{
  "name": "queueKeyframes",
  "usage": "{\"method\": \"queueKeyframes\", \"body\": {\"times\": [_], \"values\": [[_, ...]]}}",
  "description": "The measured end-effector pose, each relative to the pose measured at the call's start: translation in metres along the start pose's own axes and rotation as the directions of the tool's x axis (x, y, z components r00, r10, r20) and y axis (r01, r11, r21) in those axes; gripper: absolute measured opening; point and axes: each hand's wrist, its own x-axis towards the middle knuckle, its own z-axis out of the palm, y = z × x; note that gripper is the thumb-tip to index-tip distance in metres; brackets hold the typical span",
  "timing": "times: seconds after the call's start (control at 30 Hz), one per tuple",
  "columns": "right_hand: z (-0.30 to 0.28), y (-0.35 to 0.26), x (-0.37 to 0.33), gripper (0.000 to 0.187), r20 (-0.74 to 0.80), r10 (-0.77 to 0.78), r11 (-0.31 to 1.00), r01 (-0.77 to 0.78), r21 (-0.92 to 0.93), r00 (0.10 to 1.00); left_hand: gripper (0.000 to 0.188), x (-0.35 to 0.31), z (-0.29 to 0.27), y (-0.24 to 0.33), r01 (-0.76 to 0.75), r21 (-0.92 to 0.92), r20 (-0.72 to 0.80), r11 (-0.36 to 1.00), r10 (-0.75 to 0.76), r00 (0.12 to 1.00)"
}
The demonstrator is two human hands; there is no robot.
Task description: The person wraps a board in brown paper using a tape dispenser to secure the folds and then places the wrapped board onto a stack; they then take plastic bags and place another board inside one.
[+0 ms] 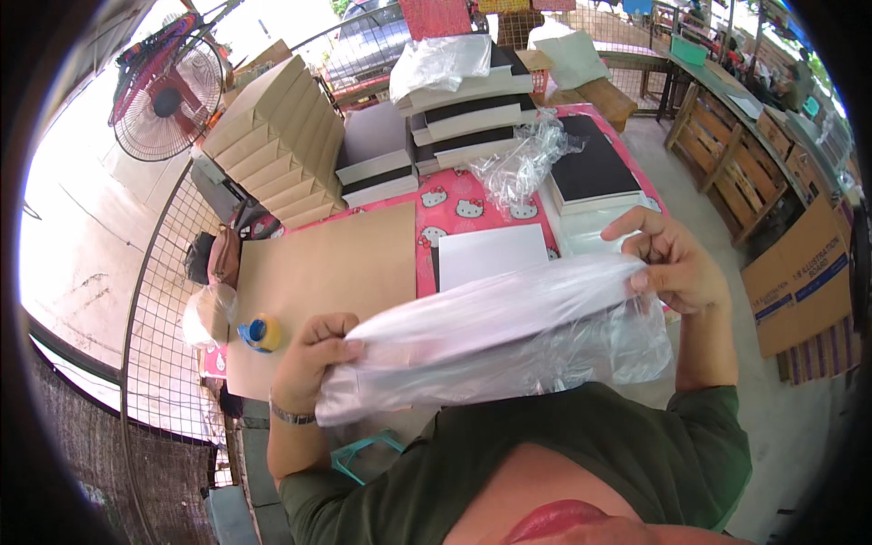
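A see-through plastic bag (pixel 509 327) is stretched between my two hands, in front of my chest. My left hand (pixel 320 356) pinches its left end between thumb and fingers. At the other end, my right hand (pixel 668 259) grips the upper corner with thumb and forefinger. A greyish band shows through the plastic; whether something lies inside cannot be made out. Just beyond the bag, a white sheet (pixel 495 256) lies on a pink table cover (pixel 434 202) with a cartoon print. A black-topped stack of paper (pixel 592 163) sits past my right hand.
Brown wrapped packs (pixel 277 145) are piled at the far left, beside stacks of black-and-white paper (pixel 468 123). Brown paper (pixel 336 250) bears a yellow tape roll (pixel 263 333). Crumpled plastic (pixel 522 163) lies behind. A fan (pixel 168 102) stands left, a cardboard piece (pixel 799 277) right.
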Motion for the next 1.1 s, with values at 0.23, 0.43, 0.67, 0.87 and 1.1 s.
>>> {"method": "queueKeyframes", "body": {"times": [0.23,0.43,0.67,0.87,1.1], "values": [[-0.037,0.048,0.02,0.038,-0.042,-0.022,0.945,0.034,0.326,0.999,0.015,0.038,-0.008,-0.031,0.063,-0.308,-0.056,0.949,-0.084,0.995],[-0.064,0.155,0.037,0.039,-0.088,0.307,0.843,-0.228,0.487,0.947,0.015,0.065,-0.042,-0.116,0.272,-0.398,-0.07,0.876,-0.324,0.943],[-0.124,0.315,0.016,0.034,-0.196,0.422,0.84,-0.301,0.452,0.885,0.015,0.101,-0.077,-0.3,0.296,-0.633,0.1,0.715,-0.304,0.947],[-0.074,0.206,0.006,0.067,-0.244,-0.145,0.898,0.232,0.374,0.959,0.05,0.049,-0.014,-0.229,-0.292,0.33,-0.426,0.898,0.418,0.802],[-0.043,0.145,-0.013,0.047,0.272,-0.161,0.97,0.203,-0.133,0.949,0.015,0.018,0.035,-0.155,-0.579,0.247,-0.116,0.777,0.617,0.778]]}}
